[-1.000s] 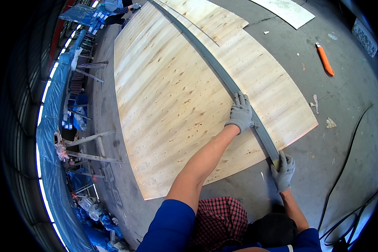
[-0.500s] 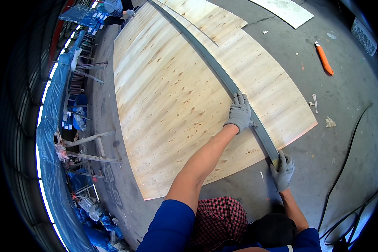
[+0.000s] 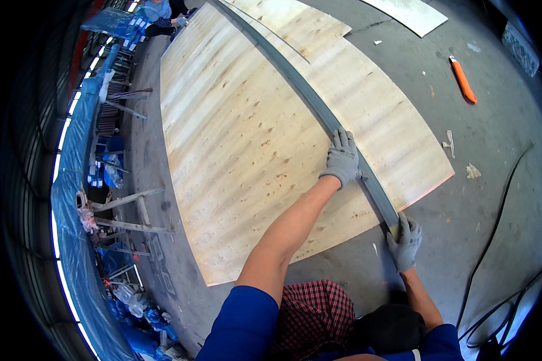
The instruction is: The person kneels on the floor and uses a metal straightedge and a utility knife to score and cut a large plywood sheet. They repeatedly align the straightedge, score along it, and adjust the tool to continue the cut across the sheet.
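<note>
A long grey metal bar (image 3: 286, 69) lies slantwise across a large pale plywood sheet (image 3: 223, 138). My left hand (image 3: 342, 161), in a grey glove, rests on the bar with its fingers stretched along it. Lower right, my right hand (image 3: 407, 245), gloved too, is closed around the bar's near end, which sticks out past the sheet's near edge. Its thumb lies left of the bar and its fingers to the right. The undersides of both hands are hidden.
An orange-handled utility knife (image 3: 463, 80) lies on the concrete floor at right, with a black cable (image 3: 494, 237) nearer. A white board (image 3: 412, 15) lies far right. Metal stands (image 3: 129, 198) and blue-wrapped goods (image 3: 81, 180) line the left side. Another person (image 3: 158, 11) is at the sheet's far left.
Both hands keep their places on the bar. The view has shifted slightly, and more of the person at the far end shows.
</note>
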Demonstrator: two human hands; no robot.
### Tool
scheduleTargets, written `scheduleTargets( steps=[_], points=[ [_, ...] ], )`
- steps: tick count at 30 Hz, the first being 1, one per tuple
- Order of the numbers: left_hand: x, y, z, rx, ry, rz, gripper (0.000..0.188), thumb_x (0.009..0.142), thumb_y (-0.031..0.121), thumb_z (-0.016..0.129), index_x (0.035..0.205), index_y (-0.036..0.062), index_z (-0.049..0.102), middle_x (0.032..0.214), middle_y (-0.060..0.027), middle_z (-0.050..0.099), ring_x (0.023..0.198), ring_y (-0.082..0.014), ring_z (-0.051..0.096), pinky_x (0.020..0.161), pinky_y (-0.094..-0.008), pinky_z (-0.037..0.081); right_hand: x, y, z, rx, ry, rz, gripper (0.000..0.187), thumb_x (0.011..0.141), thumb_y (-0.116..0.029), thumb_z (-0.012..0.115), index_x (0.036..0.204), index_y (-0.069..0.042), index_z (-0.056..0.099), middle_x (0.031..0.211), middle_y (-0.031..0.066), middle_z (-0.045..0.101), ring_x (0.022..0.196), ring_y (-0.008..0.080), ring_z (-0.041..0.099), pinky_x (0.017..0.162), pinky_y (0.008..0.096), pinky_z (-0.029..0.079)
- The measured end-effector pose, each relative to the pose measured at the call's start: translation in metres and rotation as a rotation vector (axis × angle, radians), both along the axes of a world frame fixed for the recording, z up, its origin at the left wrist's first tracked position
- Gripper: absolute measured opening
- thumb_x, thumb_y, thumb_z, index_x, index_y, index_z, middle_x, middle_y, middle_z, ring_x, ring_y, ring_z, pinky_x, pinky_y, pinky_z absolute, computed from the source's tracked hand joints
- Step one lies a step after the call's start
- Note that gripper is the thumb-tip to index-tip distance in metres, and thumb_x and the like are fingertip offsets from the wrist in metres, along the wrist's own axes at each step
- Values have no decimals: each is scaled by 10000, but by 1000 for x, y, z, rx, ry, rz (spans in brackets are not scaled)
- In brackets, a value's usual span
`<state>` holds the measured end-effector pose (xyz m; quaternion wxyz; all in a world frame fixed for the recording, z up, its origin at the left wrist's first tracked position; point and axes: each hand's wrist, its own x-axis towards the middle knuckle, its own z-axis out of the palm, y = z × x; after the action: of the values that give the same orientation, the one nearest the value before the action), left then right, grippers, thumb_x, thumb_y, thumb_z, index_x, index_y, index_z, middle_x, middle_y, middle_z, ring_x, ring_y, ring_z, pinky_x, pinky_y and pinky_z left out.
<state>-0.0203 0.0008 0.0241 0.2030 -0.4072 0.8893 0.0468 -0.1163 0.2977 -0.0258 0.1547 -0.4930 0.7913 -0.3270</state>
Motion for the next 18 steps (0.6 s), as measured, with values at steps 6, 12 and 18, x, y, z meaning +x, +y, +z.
scheduleTargets(
  steps=[6, 12, 18],
  points=[
    [-1, -5, -1, 27, 41, -7, 1384, 584, 707, 772, 1443, -187, 155, 1516, -400, 144, 1434, -516, 160, 1166, -481, 258, 6, -4, -4, -4, 27, -19, 720, 675, -166, 763, 1354, -130, 528, 1152, 111, 541, 1056, 309, 512, 913, 435, 403],
    [-8, -9, -2, 4, 7, -83, 1360, 610, 695, 769, 1452, -174, 148, 1523, -391, 139, 1442, -508, 142, 1180, -484, 221, 3, -5, -1, 6, 8, -40, 716, 679, -180, 771, 1351, -135, 526, 1146, 102, 545, 1054, 303, 511, 912, 431, 400],
    [-9, -7, -5, 35, 30, -65, 1331, 643, 708, 740, 1459, -161, 147, 1533, -382, 125, 1450, -504, 110, 1201, -474, 160, 1, -1, 0, 41, -37, -46, 707, 688, -188, 770, 1351, -144, 527, 1149, 89, 549, 1067, 293, 499, 927, 429, 385]
  ],
)
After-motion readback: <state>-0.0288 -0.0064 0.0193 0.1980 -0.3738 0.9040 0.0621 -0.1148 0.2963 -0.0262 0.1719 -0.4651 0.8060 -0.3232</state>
